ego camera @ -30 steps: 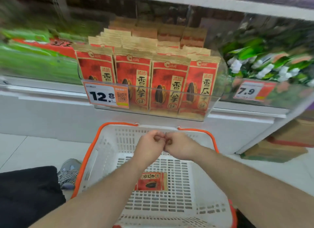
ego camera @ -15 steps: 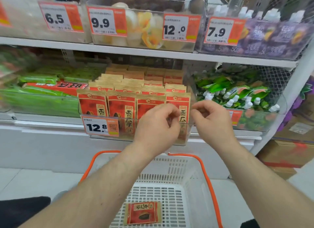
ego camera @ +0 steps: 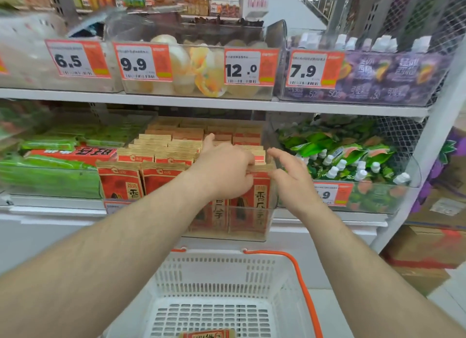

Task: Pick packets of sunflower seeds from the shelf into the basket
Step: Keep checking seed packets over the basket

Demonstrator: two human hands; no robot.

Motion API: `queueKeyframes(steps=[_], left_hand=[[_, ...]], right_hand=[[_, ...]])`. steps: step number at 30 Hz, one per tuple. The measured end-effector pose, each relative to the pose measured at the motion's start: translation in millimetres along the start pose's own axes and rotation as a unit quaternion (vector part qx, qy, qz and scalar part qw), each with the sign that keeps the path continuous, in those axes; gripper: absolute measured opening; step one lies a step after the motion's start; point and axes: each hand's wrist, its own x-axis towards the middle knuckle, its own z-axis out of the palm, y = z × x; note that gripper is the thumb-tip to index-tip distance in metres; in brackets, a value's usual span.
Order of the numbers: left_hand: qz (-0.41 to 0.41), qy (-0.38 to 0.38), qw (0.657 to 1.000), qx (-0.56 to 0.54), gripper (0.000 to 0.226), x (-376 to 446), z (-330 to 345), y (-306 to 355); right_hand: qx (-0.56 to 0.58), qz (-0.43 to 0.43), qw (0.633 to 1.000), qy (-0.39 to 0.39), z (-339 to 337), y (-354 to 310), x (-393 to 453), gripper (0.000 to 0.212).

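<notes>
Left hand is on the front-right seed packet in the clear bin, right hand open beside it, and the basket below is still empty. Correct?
Not quite: the basket isn't empty. The head view shows one red packet lying in it. The left hand and right hand are as you said.

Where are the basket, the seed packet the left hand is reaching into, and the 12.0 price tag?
basket (ego camera: 300, 274): head view, on its orange handle at the right rim.
front-right seed packet (ego camera: 254, 206): head view, on its red front face.
12.0 price tag (ego camera: 240, 69): head view, on the printed number.
left hand (ego camera: 224, 169): head view, on its back.
</notes>
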Motion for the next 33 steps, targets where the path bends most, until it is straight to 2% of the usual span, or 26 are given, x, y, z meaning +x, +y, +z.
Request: queueKeyframes(steps=[2,4,6,7,9,11,12,17,19,21,22,25,28,30,33], left_hand=[[0.019,0.035,0.999,0.014,0.017,-16,1,0],[0.015,0.042,0.999,0.019,0.032,-32,4,0],[0.016,0.054,0.998,0.01,0.04,-43,7,-3],[0.018,0.061,0.998,0.006,0.043,-46,10,-5],[0.019,0.071,0.997,-0.002,0.047,-50,14,-6],[0.016,0.078,0.997,-0.012,0.05,-50,18,-6],[0.015,0.08,0.997,-0.016,0.051,-49,19,-6],[0.008,0.098,0.995,-0.03,0.05,-46,25,-4],[0.006,0.105,0.994,-0.044,0.048,-45,26,-2],[0.003,0.11,0.992,-0.056,0.047,-44,27,-2],[-0.001,0.11,0.992,-0.058,0.047,-44,27,-1],[-0.011,0.11,0.992,-0.066,0.049,-45,28,-1],[-0.017,0.107,0.99,-0.086,0.05,-46,26,0],[-0.018,0.109,0.988,-0.104,0.051,-48,23,1],[-0.019,0.145,0.981,-0.131,0.049,-51,21,2]], right_hand=[[0.016,-0.015,1.0,-0.015,-5,-2,0,0.043],[0.087,-0.036,0.995,-0.039,-10,-5,1,0.039],[0.148,-0.019,0.987,-0.056,-14,-9,5,0.031],[0.13,-0.02,0.989,-0.059,-15,-9,10,0.027],[-0.026,-0.012,0.998,-0.064,-16,-7,27,0.024],[-0.202,0.021,0.975,-0.094,-16,-8,43,0.028],[-0.256,0.033,0.959,-0.116,-16,-11,50,0.033],[-0.389,0.024,0.9,-0.195,-4,-29,70,0.056],[-0.423,0.017,0.886,-0.191,0,-35,70,0.043],[-0.431,0.008,0.887,-0.165,1,-40,69,0.013],[-0.425,0.008,0.893,-0.149,0,-42,67,0.008],[-0.337,0.011,0.938,-0.08,-7,-46,61,0.011],[-0.123,-0.004,0.991,0.056,-22,-54,52,0.011],[-0.008,0.005,0.984,0.178,-33,-59,45,0.013],[0.199,0.075,0.919,0.333,-49,-59,36,0.018]])
